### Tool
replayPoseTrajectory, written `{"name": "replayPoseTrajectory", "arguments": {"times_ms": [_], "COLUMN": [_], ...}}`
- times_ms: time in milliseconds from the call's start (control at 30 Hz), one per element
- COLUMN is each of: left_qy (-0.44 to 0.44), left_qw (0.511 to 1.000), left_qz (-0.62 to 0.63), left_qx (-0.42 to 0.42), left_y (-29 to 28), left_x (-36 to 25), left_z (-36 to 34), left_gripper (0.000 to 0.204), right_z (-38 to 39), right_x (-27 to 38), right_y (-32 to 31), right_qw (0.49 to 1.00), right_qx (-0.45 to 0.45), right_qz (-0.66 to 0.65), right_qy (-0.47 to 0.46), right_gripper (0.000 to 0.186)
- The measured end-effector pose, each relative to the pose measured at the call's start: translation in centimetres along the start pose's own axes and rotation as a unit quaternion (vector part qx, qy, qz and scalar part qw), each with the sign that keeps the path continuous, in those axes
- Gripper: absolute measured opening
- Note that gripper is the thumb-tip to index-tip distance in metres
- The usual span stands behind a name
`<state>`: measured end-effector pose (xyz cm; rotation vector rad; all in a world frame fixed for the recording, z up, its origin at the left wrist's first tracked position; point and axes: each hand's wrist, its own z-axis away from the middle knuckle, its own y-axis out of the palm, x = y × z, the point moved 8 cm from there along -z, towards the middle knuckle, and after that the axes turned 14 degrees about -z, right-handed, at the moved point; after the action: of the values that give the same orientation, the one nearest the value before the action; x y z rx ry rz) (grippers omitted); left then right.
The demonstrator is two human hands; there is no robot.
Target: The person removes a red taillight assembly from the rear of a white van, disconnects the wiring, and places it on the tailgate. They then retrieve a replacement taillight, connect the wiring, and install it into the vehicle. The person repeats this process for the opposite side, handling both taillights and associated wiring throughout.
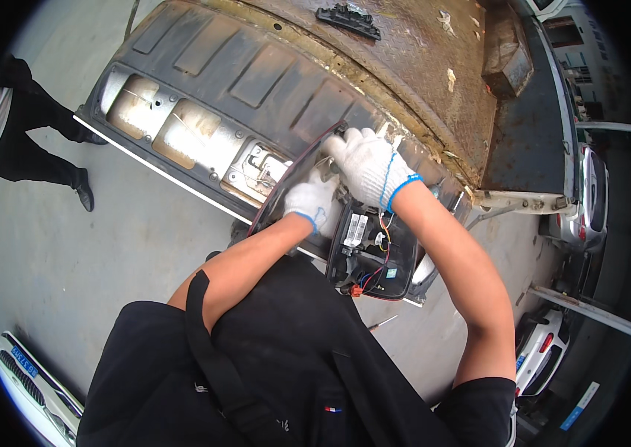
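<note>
Both hands wear white knitted gloves with blue cuffs. My left hand (311, 197) is over the inside of a dark curved lamp housing with a thin red rim (280, 180); its fingers are curled close to the right hand, their tips hidden. My right hand (369, 165) has its fingers bent in near the upper end of that housing, and what they grip is hidden. Just below lies a black-backed tail light (397, 257), back side up, with a white label, coloured wires (385, 261) and an orange connector (356, 290).
The vehicle's lowered dark tailgate (219, 59) has cut-out openings. Beyond it is a rusty truck bed (420, 67) with a black plastic part (349, 21). A screwdriver-like tool (383, 323) is below the tail light. A person (40, 127) stands left; parked cars (591, 194) are at right.
</note>
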<state>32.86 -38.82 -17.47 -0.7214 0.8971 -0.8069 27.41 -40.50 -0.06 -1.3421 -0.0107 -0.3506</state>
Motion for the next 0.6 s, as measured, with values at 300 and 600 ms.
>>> {"name": "replayPoseTrajectory", "arguments": {"times_ms": [300, 600], "left_qy": [-0.009, -0.037], "left_qw": [0.998, 0.998], "left_qz": [0.001, 0.043], "left_qx": [0.067, 0.001], "left_y": [3.1, 2.8], "left_x": [0.6, 0.8], "left_z": [-1.6, -1.5], "left_gripper": [0.050, 0.059], "right_z": [-0.6, -0.9], "right_x": [1.6, -1.8], "right_y": [-0.1, 0.9], "right_qw": [0.998, 0.982], "right_qx": [0.056, 0.078], "right_qz": [-0.021, -0.039], "right_qy": [-0.019, 0.168], "right_gripper": [0.020, 0.033]}}
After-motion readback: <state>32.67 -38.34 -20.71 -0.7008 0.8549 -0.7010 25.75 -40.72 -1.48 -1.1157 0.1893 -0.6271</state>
